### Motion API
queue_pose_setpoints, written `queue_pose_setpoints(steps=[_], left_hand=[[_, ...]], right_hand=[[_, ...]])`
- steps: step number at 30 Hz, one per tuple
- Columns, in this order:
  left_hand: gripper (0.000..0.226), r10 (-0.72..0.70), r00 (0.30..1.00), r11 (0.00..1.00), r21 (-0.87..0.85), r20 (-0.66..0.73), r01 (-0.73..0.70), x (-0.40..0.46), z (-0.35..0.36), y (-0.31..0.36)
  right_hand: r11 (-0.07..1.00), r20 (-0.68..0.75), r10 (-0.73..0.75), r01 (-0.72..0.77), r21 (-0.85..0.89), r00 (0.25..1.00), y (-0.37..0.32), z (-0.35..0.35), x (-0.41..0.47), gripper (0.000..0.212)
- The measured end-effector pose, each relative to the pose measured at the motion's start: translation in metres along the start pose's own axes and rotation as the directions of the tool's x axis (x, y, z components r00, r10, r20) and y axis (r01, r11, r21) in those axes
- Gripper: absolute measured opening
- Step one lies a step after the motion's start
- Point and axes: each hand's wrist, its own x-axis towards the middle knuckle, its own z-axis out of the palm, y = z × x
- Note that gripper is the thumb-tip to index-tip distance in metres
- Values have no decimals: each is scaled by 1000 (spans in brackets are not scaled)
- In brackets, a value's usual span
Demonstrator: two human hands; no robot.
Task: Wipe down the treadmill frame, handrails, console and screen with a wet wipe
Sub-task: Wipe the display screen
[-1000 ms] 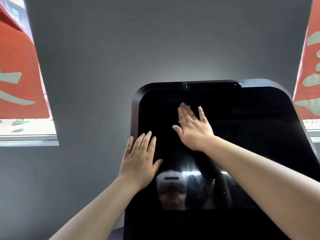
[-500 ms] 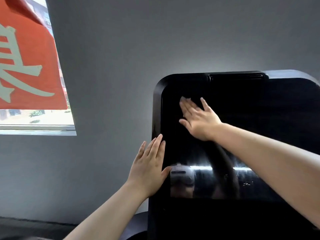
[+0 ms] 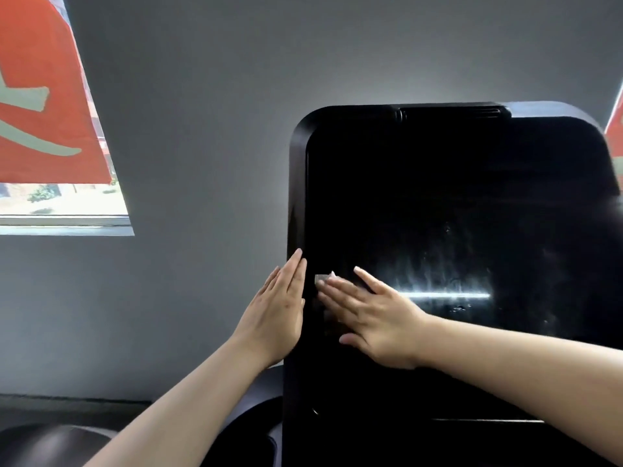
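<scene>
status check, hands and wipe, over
Right hand flat, pressing wet wipe on screen lower left. Left hand flat against screen's left edge. Nothing in the way.

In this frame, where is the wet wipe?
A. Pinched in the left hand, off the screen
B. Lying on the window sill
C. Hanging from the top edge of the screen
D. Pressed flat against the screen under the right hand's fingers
D: the wet wipe peeks out past the straight fingers of the right hand on the screen; the left hand rests flat on the screen's left edge, holding nothing.
</scene>
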Motion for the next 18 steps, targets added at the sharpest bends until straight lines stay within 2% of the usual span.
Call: queue_pose_setpoints(steps=[2, 3, 4, 6, 10, 12, 14, 15, 16, 18], left_hand=[[61, 10, 1000, 1000, 2, -2, -10, -3, 2, 0], [61, 12, 1000, 1000, 5, -1, -12, -4, 2, 0], [61, 12, 1000, 1000, 6, -2, -12, -6, 2, 0], [62, 15, 1000, 1000, 7, -7, -15, -8, 3, -1], [64, 14, 1000, 1000, 1, -23, -14, -15, 6, -5], [65, 34, 999, 999, 8, -26, -34, -18, 8, -5], [66, 47, 998, 999, 8, -33, -47, -19, 9, -5], [66, 51, 998, 999, 3, -39, -51, -19, 11, -6], [66, 53, 997, 999, -1, -47, -53, -19, 12, -6], [64, 43, 997, 999, 7, -63, -43, -18, 15, -5]], right_hand=[[989, -27, 132, -134, -56, 991, 25, -13, 27, 69], [973, 9, 225, -225, -56, 974, 35, -19, 41, 68], [952, 42, 306, -305, -37, 951, 39, -21, 51, 67], [923, 63, 377, -380, 65, 924, 23, -20, 57, 68], [980, -100, 185, -175, 99, 978, -54, 14, 1, 72], [996, -43, 26, -22, 90, 999, -79, 24, -37, 69], [992, -2, -114, 114, 62, 993, -71, 25, -50, 67], [991, 9, -130, 130, 24, 991, -58, 25, -44, 67], [996, 18, -84, 84, -15, 996, -43, 20, -32, 66], [992, -11, 122, -122, -32, 992, -12, 8, -2, 68]])
